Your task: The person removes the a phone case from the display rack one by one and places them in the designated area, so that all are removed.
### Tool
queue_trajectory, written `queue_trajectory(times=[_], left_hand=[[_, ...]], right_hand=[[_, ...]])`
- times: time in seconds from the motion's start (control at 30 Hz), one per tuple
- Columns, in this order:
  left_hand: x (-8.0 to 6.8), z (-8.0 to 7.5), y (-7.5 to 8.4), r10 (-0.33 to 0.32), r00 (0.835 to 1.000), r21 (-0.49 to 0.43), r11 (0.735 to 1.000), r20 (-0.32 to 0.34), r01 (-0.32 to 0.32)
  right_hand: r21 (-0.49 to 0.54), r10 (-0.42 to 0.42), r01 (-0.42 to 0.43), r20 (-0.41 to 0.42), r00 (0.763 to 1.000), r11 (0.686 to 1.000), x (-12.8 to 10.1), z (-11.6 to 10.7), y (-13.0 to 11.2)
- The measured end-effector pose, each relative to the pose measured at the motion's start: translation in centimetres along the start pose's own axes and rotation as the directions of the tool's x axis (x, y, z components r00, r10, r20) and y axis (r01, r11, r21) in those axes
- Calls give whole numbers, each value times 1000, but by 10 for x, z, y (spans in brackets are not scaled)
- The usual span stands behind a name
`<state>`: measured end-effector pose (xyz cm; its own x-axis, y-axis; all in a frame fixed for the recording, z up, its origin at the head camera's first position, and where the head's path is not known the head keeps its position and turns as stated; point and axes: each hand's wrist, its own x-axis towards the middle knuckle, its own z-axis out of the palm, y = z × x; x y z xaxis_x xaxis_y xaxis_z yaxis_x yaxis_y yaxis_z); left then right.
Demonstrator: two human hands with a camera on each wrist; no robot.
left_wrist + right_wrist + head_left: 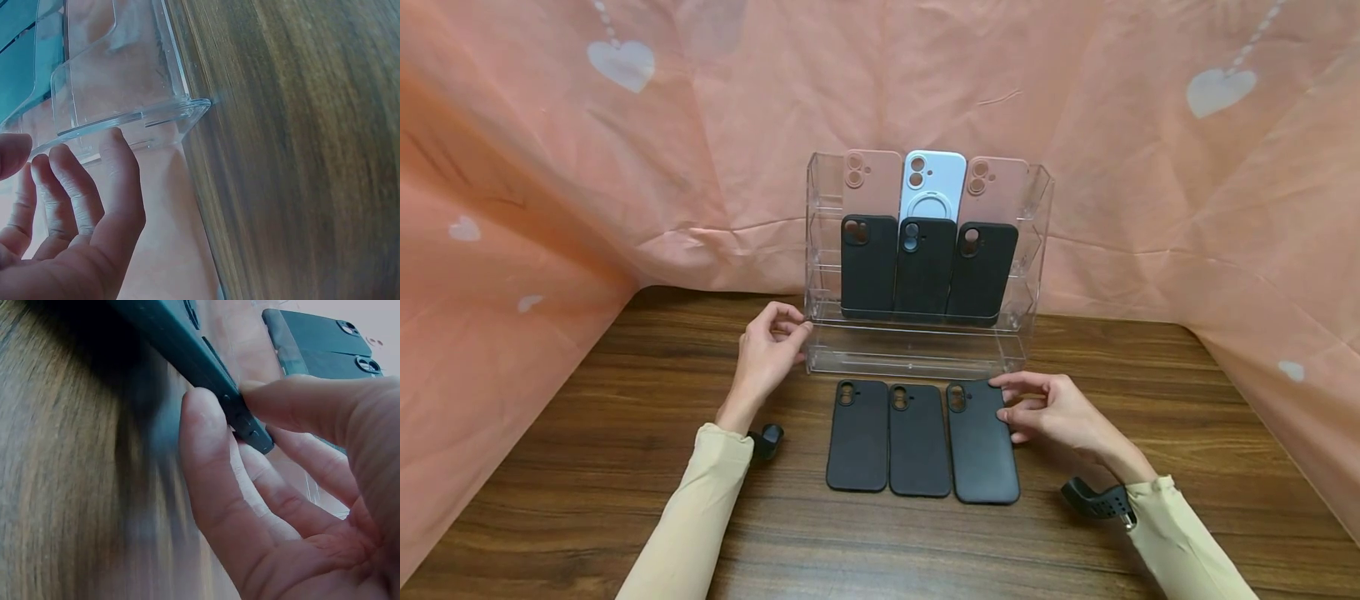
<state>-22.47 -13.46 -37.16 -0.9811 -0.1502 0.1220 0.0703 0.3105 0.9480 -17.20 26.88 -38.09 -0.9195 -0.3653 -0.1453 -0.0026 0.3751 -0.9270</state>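
Note:
In the head view three black phone cases lie side by side on the table: a left case (pixel 858 442), a middle case (pixel 919 446) and a right case (pixel 983 450). My right hand (pixel 1048 412) pinches the right case by its upper right edge; close up, thumb and fingers sit on either face of that case (pixel 206 369). Behind stands a clear acrylic tiered rack (pixel 910 367). My left hand (pixel 769 346) touches its left side, with loosely bent fingertips (pixel 117 140) at the clear panel's edge (pixel 106 124).
Black cases (pixel 868 267) fill a middle tier of the rack, with a white case (pixel 936 179) between two clear pinkish ones (pixel 872 179) above. A peach curtain (pixel 737 167) surrounds the wooden table (pixel 647 433). Dark straps (pixel 1093 500) circle both wrists.

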Motion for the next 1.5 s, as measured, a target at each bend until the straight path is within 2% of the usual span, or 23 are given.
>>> queue_trajectory(times=[0.27,0.77,1.23,1.5], left_hand=[[0,0,-1,2,1000,-8,1000,6,-2],[1,0,0,7,1000,2,1000,7,-7],[0,0,1,10,1000,18,1000,1,-10],[0,0,0,17,1000,18,1000,-3,-17]], right_hand=[[-26,17,-16,37,999,1000,0,2,3],[-60,45,-44,24,999,997,6,5,8],[-128,29,-29,0,1000,991,8,12,4],[-115,45,-44,4,999,992,7,11,4]])
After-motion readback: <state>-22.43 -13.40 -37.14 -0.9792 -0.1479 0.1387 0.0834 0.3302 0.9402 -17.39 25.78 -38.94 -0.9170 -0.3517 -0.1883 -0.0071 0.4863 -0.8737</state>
